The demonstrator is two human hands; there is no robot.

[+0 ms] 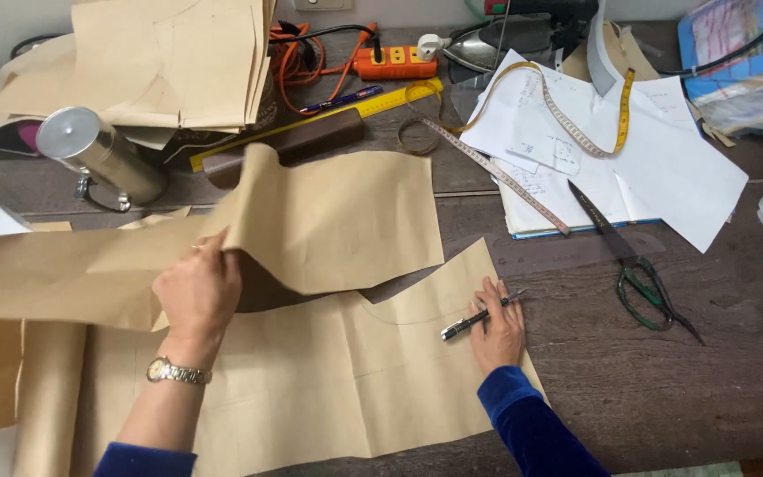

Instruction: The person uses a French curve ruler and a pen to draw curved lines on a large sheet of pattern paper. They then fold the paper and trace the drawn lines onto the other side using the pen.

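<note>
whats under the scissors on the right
The scissors lie with blades over white paper sheets and handles on the bare dark wooden table; whatever the sheets cover is hidden.

sleeves: deep blue velvet, both arms, pushed up from the wrists | left wrist: metal-link wristwatch (177, 372), pale round dial | hands: bare, ungloved

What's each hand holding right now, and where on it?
The left hand grips the upper brown paper sheet at its lifted, folded edge. The right hand holds a pen between its fingers near one end, resting on the lower paper sheet.
</note>
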